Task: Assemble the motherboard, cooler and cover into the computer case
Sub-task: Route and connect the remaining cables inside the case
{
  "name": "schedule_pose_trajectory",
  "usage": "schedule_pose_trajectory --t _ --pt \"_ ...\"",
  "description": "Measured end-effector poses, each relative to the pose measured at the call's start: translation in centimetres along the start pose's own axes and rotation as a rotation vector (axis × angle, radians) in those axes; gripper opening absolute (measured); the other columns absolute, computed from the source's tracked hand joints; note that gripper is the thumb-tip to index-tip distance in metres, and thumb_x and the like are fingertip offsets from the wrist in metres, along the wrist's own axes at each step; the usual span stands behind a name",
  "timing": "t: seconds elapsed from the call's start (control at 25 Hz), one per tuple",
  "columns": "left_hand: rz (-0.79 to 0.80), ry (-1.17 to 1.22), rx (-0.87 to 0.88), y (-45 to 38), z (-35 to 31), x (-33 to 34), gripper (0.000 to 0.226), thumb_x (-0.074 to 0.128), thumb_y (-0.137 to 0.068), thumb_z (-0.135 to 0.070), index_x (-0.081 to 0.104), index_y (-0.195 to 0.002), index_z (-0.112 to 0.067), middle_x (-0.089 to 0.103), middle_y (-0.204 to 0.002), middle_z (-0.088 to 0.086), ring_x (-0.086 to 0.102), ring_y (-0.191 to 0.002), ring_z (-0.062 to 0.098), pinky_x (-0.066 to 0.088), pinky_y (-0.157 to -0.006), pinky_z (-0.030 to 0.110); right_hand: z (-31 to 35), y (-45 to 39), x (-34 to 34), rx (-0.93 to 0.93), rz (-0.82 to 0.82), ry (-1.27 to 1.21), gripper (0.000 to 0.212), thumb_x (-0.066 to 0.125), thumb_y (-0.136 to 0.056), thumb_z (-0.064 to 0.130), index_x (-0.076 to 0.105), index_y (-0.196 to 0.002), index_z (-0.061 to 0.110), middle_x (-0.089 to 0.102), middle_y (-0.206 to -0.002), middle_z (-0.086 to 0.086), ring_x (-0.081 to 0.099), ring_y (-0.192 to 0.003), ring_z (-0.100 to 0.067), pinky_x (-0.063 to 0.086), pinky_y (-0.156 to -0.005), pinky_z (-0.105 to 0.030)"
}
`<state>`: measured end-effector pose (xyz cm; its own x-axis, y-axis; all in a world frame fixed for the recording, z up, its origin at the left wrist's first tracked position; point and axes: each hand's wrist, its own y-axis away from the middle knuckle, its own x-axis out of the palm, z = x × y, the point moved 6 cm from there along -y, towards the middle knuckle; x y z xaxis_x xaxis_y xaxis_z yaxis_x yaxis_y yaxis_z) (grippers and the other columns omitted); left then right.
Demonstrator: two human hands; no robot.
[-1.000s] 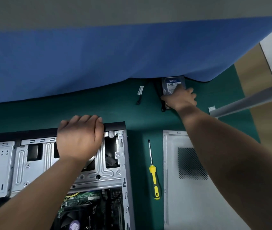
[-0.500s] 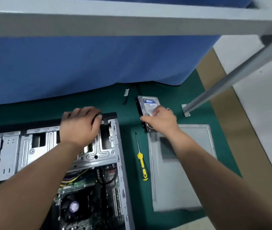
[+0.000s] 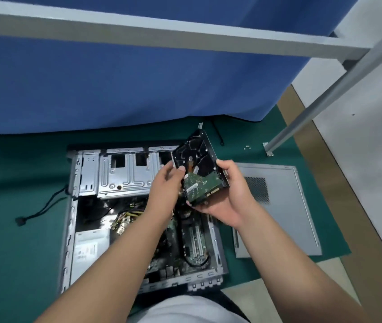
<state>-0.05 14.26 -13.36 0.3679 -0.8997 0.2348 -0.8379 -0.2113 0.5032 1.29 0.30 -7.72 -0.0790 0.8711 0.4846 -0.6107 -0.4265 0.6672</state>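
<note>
**A:** Item one, right hand?

**B:** I log it cupped under the hard drive, fingers curled round its near right edge and underside. The drive is held clear above the case, tilted, circuit-board side up. My reading: turned over so the connectors can be lined up with the bay.

**A:** Item two, left hand?

**B:** Fingers loosely bent, thumb tip touching the drive's left edge at nine o'clock. I take it as steadying, not carrying.

**A:** Item three, computer case?

**B:** Lying on its side on the green worktop, open face up, directly beneath both hands. Drive cage at its twelve o'clock end; motherboard already seated inside, at six o'clock from the drive.

**A:** Item four, cover?

**B:** Flat on the worktop at three o'clock of the case, just beside it, not yet fitted.

**A:** Sundries?

**B:** A black cable trails out at nine o'clock.
</note>
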Motion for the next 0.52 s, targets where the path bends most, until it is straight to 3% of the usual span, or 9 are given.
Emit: schedule_pose_trajectory --t 0.16,0.28,0.36,0.44,0.48,0.52 --pt "0.082 0.142 -0.145 2.9 0.7 -3.8 0.017 0.070 -0.096 -0.028 0.073 -0.100 -0.011 0.078 -0.106 0.004 0.070 -0.103 0.019 0.049 -0.095 0.035 -4.1 0.8 0.7 0.034 -0.007 -0.104 0.058 0.057 -0.092 0.047 0.066 -0.132 0.006 0.064 -0.134 -0.025 0.063 -0.121 -0.043 0.048 -0.100 -0.066" --pt "0.053 0.233 -0.183 4.4 0.8 -6.1 0.012 0.073 -0.094 -0.021 0.071 -0.100 -0.011 0.078 -0.098 0.007 0.073 -0.087 0.019 0.057 -0.088 0.038 -5.4 1.5 0.9 -0.051 -0.097 0.025 0.042 0.051 -0.104 0.037 0.065 -0.131 0.008 0.069 -0.127 -0.020 0.070 -0.114 -0.036 0.058 -0.091 -0.054" --pt "0.034 0.263 -0.227 5.2 1.4 -7.1 0.016 0.073 -0.094 -0.020 0.069 -0.106 -0.009 0.077 -0.099 0.010 0.072 -0.085 0.022 0.058 -0.095 0.048 -5.0 2.4 0.9 -0.197 -0.205 0.328 0.029 0.051 -0.107 0.031 0.065 -0.130 0.020 0.074 -0.120 -0.007 0.074 -0.102 -0.021 0.062 -0.084 -0.041" --pt "0.028 0.257 -0.261 5.9 2.3 -7.8 0.017 0.073 -0.094 -0.020 0.067 -0.106 -0.009 0.075 -0.102 0.013 0.068 -0.090 0.027 0.055 -0.099 0.054 -3.9 4.4 1.4 -0.405 -0.290 0.875 0.032 0.053 -0.106 0.032 0.060 -0.136 0.038 0.072 -0.113 0.007 0.067 -0.084 -0.004 0.058 -0.073 -0.027" --pt "0.034 0.263 -0.272 6.3 2.8 -7.9 0.016 0.072 -0.095 -0.019 0.066 -0.106 -0.009 0.075 -0.102 0.015 0.069 -0.090 0.029 0.058 -0.095 0.055 -4.0 5.1 1.7 -0.492 -0.267 1.200 0.038 0.054 -0.105 0.036 0.055 -0.142 0.043 0.066 -0.128 0.006 0.064 -0.097 -0.002 0.055 -0.085 -0.027" --pt "0.042 0.279 -0.283 6.6 3.4 -8.0 0.015 0.071 -0.095 -0.018 0.067 -0.105 -0.008 0.076 -0.100 0.015 0.072 -0.086 0.027 0.062 -0.085 0.051 -4.7 5.5 2.0 -0.532 -0.198 1.530 0.044 0.052 -0.104 0.044 0.049 -0.148 0.044 0.051 -0.151 0.004 0.053 -0.126 -0.006 0.046 -0.105 -0.030"
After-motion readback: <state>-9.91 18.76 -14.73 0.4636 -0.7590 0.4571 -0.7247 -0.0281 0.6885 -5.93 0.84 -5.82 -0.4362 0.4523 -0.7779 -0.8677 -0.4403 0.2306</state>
